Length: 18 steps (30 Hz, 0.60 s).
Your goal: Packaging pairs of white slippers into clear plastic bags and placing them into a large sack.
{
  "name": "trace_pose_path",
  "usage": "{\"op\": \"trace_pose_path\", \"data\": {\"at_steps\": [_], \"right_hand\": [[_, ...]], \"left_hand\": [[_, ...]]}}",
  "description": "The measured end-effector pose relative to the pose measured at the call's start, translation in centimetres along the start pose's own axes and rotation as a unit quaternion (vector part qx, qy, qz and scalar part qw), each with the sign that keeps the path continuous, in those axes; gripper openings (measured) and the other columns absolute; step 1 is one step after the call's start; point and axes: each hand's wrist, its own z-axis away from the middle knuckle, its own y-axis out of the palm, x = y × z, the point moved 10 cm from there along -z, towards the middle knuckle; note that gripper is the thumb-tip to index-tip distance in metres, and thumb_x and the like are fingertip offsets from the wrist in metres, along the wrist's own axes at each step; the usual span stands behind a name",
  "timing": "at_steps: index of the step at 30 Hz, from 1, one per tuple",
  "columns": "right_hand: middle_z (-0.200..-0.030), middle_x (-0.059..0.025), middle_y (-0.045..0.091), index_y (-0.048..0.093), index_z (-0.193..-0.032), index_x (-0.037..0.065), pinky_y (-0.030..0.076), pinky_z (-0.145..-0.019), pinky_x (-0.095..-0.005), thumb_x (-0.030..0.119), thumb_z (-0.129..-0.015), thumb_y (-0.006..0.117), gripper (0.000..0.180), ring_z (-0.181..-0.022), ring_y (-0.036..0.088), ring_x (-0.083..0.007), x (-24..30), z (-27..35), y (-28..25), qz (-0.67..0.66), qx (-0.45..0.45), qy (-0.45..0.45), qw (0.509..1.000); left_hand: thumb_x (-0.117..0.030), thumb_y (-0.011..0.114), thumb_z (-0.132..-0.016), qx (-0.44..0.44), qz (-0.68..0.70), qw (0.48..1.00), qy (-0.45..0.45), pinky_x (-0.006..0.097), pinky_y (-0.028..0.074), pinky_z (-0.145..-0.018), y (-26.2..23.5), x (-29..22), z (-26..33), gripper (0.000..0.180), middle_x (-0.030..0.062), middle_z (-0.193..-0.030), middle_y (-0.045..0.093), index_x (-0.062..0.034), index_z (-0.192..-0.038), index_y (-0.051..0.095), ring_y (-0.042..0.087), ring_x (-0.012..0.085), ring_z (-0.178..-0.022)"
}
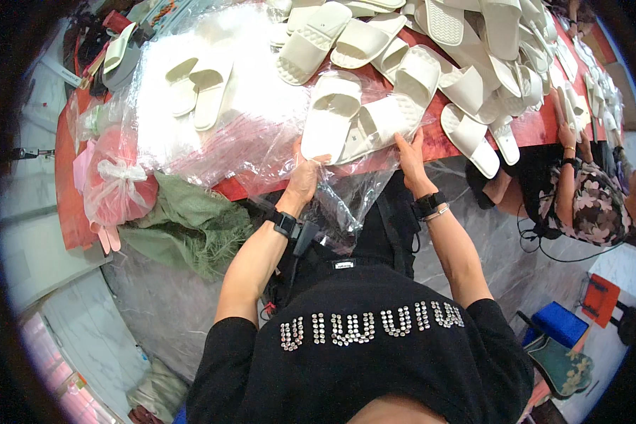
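Out past rhinestone shirt lettering (367, 326), white slippers (330, 113)

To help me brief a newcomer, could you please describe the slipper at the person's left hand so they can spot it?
Find the red-covered table, then the left hand at its near edge. The off-white slipper has its near end at that hand. Unlike the slanting slipper beside the right hand, it points almost straight away from the person.
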Motion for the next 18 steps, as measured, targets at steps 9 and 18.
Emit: {"op": "trace_pose_path", "data": {"at_steps": [9,18], "right_hand": [[-0.128,-0.0122,0.045,0.030,-0.133,0.009,0.041,-0.094,-0.0360,0.051,-0.092,0.028,0.059,-0.112,0.048,-0.0251,-0.5,2.2,1.8,-0.368,0.093,0.085,0.921],[-0.126,-0.0076,0.041,0.011,-0.137,0.016,0.043,-0.090,-0.0371,-0.003,-0.079,0.056,0.076,-0.113,0.045,-0.0195,-4.5,8.3,1.6,-0.221,0.140,0.152,0.953]], "left_hand": [[-0.011,0.053,-0.085,0.081,0.116,0.957,-0.251,0.035,0.050,-0.076,2.0,5.7,3.4,0.027,0.0118,-0.100,0.059,0.0000,-0.109,0.050,0.059,0.0232,-0.090],[-0.015,0.052,-0.087,0.065,0.120,0.934,-0.330,0.035,0.052,-0.073,1.1,8.9,5.3,0.025,0.0156,-0.099,0.059,0.0004,-0.107,0.049,0.061,0.0263,-0.089]]}}
